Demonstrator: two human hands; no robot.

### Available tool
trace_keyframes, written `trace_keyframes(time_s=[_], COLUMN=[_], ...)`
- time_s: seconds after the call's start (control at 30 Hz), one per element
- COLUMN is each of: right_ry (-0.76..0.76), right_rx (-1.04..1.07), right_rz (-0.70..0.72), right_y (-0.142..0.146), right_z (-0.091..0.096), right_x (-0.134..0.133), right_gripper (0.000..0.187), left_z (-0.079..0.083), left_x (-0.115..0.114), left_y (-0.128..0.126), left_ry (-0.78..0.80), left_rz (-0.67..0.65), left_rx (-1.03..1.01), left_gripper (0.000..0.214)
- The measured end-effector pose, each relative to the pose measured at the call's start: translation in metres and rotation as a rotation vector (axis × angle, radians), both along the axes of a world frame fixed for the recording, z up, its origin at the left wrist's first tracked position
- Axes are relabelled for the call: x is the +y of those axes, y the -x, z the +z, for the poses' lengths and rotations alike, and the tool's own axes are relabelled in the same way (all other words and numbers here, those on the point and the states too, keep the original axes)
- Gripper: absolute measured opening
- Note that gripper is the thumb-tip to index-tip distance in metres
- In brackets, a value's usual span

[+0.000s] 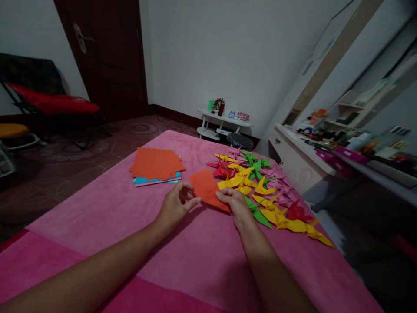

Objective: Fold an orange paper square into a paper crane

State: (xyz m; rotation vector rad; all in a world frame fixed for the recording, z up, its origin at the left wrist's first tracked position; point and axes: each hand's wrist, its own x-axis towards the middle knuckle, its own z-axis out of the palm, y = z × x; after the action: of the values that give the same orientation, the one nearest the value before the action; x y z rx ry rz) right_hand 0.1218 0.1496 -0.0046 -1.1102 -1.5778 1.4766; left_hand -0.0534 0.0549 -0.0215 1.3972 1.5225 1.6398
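An orange sheet of origami paper [206, 186] is held up over the pink-covered table [130, 243]. My right hand [235, 205] pinches its right side between thumb and fingers. At the sheet's left edge, my left hand [178, 201] has its fingers curled and its thumb apart from them; no firm grip shows there. Left of the hands lies a stack of coloured paper [156, 163], orange on top with blue and pink below. Many folded paper cranes [239, 176] in yellow, green, red and pink spread along the table's right side, close beyond my right hand.
A white dressing table [299, 152] crowded with bottles and boxes stands along the right. Beyond the table's far end is a small white shelf [224, 117] with little items. A red folding chair [58, 102] and a dark door [107, 56] are at the left.
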Motion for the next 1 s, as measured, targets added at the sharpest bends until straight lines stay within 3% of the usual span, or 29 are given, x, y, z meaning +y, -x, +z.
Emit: trace_keyframes(time_s=[0.1,0.2,0.3,0.37,0.53,0.77,0.9,1.0], right_ry=[0.066,0.09,0.114,0.112,0.076,-0.083,-0.227,-0.254], right_rx=[0.143,0.219,0.276,0.288,0.279,0.224,0.161,0.117], right_rz=[-0.067,-0.095,-0.1,-0.095,-0.07,-0.119,-0.112,-0.072], right_y=[0.011,0.02,0.023,0.023,0.027,0.031,0.028,0.025], right_z=[-0.001,-0.003,-0.005,-0.008,-0.015,-0.015,-0.005,-0.002], right_x=[-0.009,-0.018,-0.023,-0.025,-0.026,-0.029,-0.035,-0.035], right_gripper=[0.031,0.027,0.024,0.023,0.025,0.037,0.029,0.023], left_z=[-0.002,0.001,0.006,0.009,0.01,0.005,0.005,0.006], left_x=[0.002,0.0,-0.002,-0.004,-0.005,-0.005,-0.004,-0.005], left_y=[-0.001,-0.001,-0.001,0.0,-0.001,0.001,0.002,0.002], left_ry=[0.091,0.124,0.1,0.115,0.168,0.203,0.191,0.18], left_rz=[-0.092,-0.127,-0.078,-0.086,-0.218,-0.172,-0.16,-0.163], left_rx=[-0.291,-0.385,-0.464,-0.517,-0.58,-0.627,-0.614,-0.601], left_gripper=[0.05,0.058,0.071,0.067,0.033,0.033,0.038,0.043])
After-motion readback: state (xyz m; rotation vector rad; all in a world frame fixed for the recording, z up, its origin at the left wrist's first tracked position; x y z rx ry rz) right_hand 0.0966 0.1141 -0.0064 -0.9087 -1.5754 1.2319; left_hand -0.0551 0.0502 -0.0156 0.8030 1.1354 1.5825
